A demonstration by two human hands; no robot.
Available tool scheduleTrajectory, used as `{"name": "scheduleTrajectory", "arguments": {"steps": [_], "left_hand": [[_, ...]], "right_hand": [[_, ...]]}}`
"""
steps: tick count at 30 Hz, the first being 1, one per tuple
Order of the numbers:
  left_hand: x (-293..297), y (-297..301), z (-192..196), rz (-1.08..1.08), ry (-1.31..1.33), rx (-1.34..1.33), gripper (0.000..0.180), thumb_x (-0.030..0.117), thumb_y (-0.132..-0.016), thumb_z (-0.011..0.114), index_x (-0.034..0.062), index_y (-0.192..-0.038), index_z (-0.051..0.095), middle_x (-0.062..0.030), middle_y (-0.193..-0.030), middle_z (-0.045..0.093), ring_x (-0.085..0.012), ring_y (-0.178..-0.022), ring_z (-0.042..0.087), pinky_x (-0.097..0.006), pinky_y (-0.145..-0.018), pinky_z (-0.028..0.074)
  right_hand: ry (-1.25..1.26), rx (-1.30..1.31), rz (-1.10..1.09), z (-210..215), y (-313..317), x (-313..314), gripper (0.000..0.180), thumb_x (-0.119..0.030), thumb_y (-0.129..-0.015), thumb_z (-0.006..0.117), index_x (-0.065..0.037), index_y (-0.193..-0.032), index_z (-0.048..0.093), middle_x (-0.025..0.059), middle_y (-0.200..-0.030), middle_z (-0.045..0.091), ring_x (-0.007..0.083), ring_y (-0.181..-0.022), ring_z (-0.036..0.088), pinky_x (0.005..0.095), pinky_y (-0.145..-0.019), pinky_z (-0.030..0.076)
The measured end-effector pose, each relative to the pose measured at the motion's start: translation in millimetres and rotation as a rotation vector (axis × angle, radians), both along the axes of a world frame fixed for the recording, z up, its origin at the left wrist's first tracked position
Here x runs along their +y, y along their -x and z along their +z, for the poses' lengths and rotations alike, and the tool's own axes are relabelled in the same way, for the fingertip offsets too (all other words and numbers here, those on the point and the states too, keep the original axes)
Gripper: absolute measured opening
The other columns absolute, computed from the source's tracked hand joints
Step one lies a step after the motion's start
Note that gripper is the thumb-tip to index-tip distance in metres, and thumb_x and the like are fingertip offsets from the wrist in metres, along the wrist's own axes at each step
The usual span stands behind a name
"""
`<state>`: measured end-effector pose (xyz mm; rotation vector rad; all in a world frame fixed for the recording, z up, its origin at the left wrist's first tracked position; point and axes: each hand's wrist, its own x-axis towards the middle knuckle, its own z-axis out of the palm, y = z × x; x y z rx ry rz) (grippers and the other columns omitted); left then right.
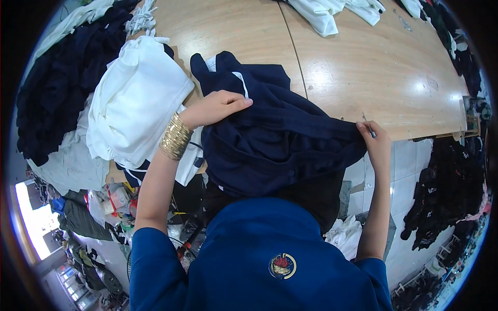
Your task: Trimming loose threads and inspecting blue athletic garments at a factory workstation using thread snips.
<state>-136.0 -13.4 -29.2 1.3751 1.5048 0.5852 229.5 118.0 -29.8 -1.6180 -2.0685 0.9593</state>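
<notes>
A navy blue garment (pixel 280 129) is spread over the table's near edge and hangs down toward my lap. My left hand (pixel 220 108), with a wide gold bracelet on its wrist, is closed on the cloth at its upper left, beside a narrow white strip (pixel 241 84). Over at the right end my right hand (pixel 376 139) pinches the garment's edge and pulls it taut. A thin, pointed metal tool (pixel 367 122), perhaps thread snips, sticks up from the same fingers; most of it is hidden by them.
White garments (pixel 137 98) lie heaped at my left, with a dark navy pile (pixel 67 83) beyond them. More white clothing (pixel 321 15) rests at the far edge of the wooden table (pixel 363 67). Black garments (pixel 438 192) are at the right, past the table edge.
</notes>
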Motion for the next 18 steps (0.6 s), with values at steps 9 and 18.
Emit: {"name": "scheduleTrajectory", "arguments": {"steps": [9, 18], "left_hand": [[17.9, -61.2, 18.0, -0.023, -0.482, 0.445, 0.027, 0.028, -0.086, 0.057, 0.0049, -0.099, 0.062, -0.0084, -0.092, 0.063, -0.0227, -0.086, 0.057, -0.032, -0.076, 0.045], [21.4, -73.0, 25.8, -0.175, -0.205, 0.261, 0.036, 0.039, -0.08, 0.063, 0.0037, -0.088, 0.063, -0.0092, -0.081, 0.06, -0.0238, -0.081, 0.057, -0.032, -0.07, 0.044]], "right_hand": [[-0.194, 0.262, 0.165, 22.5, 54.5, -46.3, 0.014, -0.013, -0.077, 0.068, -0.005, -0.087, 0.063, 0.0106, -0.079, 0.063, 0.0249, -0.071, 0.062, 0.0288, -0.063, 0.047], [0.029, 0.324, 0.22, 15.8, 68.2, -79.2, 0.012, -0.013, -0.078, 0.067, -0.006, -0.086, 0.063, 0.0079, -0.073, 0.064, 0.0173, -0.064, 0.062, 0.0247, -0.059, 0.046]]}}
